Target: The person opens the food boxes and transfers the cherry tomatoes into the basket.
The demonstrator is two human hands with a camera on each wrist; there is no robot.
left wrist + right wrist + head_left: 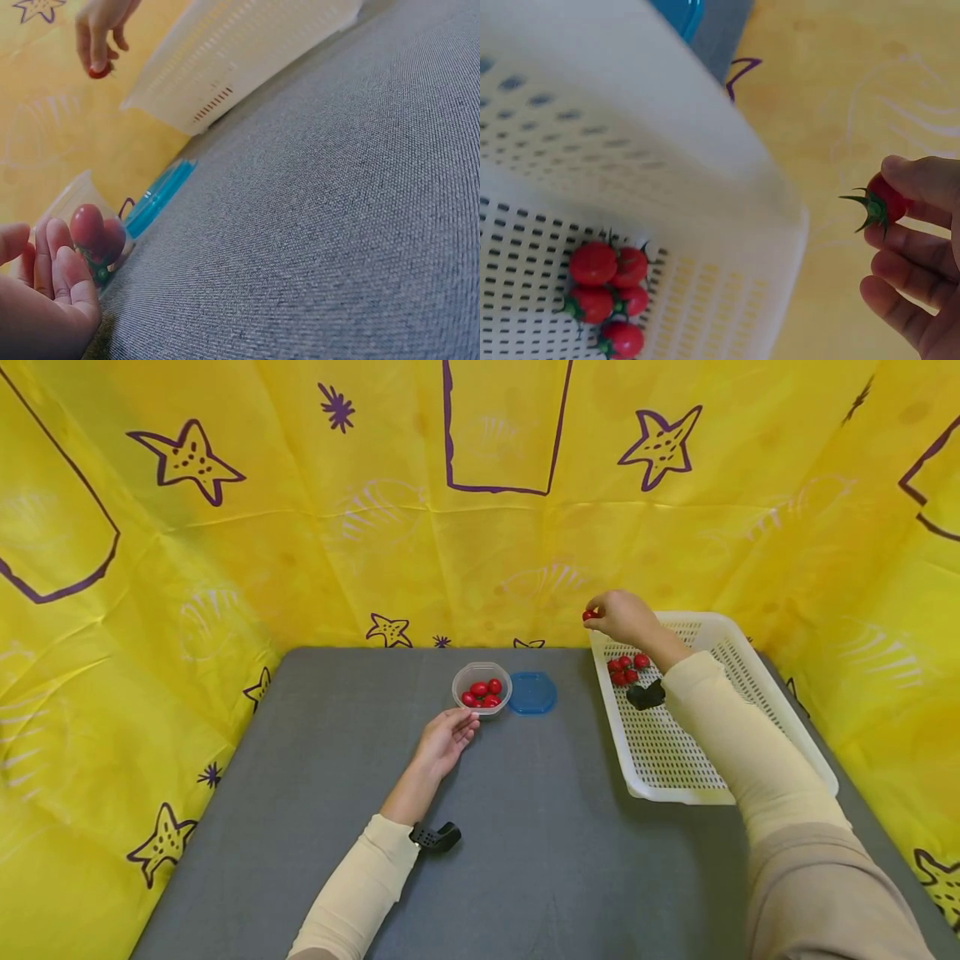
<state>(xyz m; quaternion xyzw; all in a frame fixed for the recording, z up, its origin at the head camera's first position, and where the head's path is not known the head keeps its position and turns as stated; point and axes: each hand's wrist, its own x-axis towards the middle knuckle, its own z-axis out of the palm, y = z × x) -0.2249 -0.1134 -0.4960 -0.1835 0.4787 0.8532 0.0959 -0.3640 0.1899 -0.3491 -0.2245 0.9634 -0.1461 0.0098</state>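
Note:
My right hand (624, 617) pinches a cherry tomato (887, 199) with a green calyx between thumb and fingertips, raised by the far left rim of a white perforated basket (630, 768). Several more cherry tomatoes (592, 264) lie clustered in that basket. My left hand (444, 739) grips the near rim of a small clear plastic container (463, 679) with its thumb and fingertips. Inside sit several cherry tomatoes (478, 690), partly hidden behind the left fingers in the left wrist view.
A blue lid (532, 693) lies flat just right of the container, on a grey cloth-covered table (525, 827). Yellow patterned fabric (495, 552) walls in the back and sides. A black strap (437, 837) is on the left wrist, another black wrist device (647, 695) on the right.

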